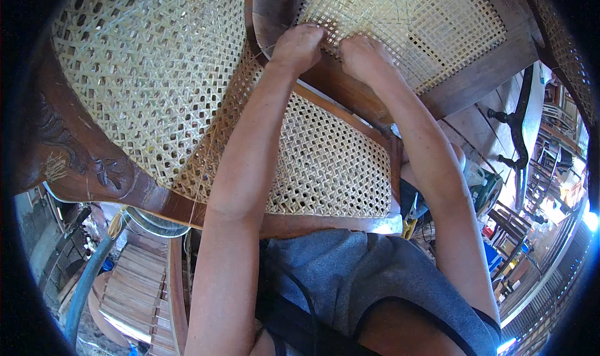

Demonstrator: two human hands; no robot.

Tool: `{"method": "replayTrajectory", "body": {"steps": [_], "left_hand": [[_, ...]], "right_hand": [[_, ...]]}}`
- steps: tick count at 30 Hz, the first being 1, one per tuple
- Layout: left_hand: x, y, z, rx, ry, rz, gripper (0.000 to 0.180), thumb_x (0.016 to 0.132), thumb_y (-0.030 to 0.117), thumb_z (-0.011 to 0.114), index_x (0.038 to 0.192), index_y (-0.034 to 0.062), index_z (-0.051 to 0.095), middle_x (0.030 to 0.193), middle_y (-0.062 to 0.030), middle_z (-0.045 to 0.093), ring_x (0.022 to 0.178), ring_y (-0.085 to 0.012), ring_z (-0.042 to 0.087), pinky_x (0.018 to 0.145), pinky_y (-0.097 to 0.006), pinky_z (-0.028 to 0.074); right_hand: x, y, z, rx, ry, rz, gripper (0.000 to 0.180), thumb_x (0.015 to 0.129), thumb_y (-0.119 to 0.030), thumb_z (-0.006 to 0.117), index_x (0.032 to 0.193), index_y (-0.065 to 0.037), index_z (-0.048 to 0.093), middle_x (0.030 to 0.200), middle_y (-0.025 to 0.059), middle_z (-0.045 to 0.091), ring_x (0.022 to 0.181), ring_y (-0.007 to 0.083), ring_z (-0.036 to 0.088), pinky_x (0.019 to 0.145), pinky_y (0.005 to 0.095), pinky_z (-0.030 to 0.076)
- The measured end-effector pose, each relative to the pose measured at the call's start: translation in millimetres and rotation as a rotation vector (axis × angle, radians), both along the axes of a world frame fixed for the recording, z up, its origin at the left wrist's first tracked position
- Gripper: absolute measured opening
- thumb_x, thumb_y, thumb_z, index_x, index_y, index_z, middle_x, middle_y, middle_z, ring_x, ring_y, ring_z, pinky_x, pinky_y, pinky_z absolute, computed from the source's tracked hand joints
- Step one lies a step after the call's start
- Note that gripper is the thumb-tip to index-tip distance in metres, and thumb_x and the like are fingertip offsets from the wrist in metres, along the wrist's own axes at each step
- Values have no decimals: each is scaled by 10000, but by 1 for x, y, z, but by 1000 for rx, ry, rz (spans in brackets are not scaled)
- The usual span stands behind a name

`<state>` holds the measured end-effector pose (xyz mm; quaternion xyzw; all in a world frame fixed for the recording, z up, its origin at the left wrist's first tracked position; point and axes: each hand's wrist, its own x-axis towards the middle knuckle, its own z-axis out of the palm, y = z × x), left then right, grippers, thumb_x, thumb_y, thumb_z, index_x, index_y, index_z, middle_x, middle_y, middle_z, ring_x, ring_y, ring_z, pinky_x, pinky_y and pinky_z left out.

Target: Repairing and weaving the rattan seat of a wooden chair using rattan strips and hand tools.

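Observation:
A dark wooden chair frame (481, 62) carries a partly woven cane panel (412, 19), with loose pale strands fanning across it. My left hand (297, 47) is closed at the panel's near left edge, pinching a thin cane strand (267, 49). My right hand (362, 57) is just beside it, fingers curled on the woven cane at the frame's edge. Below my forearms lies a second chair's finished cane panel (331, 162).
A large carved wooden chair back with woven cane (144, 75) fills the left. A wooden plank floor (134, 287) and a hose (87, 275) are at lower left. At right stand a dark turned post (519, 131), stacked furniture and tools.

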<state>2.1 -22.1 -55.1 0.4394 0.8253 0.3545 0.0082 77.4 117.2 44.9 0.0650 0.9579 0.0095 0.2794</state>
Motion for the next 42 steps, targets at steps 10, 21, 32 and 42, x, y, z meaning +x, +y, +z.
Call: {"method": "replayTrajectory", "body": {"steps": [10, 21, 32, 42], "left_hand": [[-3, 2, 4, -153, -116, -26, 213, 734, 71, 631, 946, 57, 639, 1038, -150, 648, 1022, -344, 609, 864, -432, 516], [3, 4, 1, -187, -115, -88, 198, 777, 89, 638, 973, 71, 657, 1029, -135, 655, 1015, -334, 613, 855, -431, 516], [4, -9, 5, -140, -336, 91, 180, 791, 174, 657, 938, 78, 697, 914, -213, 678, 894, -388, 650, 821, -472, 530], [10, -7, -14, 77, -310, 70, 133, 815, 126, 631, 906, 56, 696, 900, -215, 674, 866, -397, 648, 759, -458, 520]], "right_hand": [[-2, -3, 10, -30, -33, -36, 223, 847, -108, 569, 1010, -39, 704, 1093, 195, 671, 1043, 352, 646, 912, 437, 515], [-4, 2, 2, -23, -36, -2, 235, 840, -97, 566, 1015, -23, 705, 1087, 204, 672, 1044, 363, 650, 883, 447, 534], [32, -18, -9, -119, 223, -353, 253, 892, -211, 587, 1004, 10, 637, 896, 247, 686, 871, 365, 694, 743, 470, 557], [25, -34, -46, -74, 310, -302, 203, 835, -94, 540, 980, 23, 620, 922, 247, 685, 841, 365, 702, 699, 480, 565]]}}
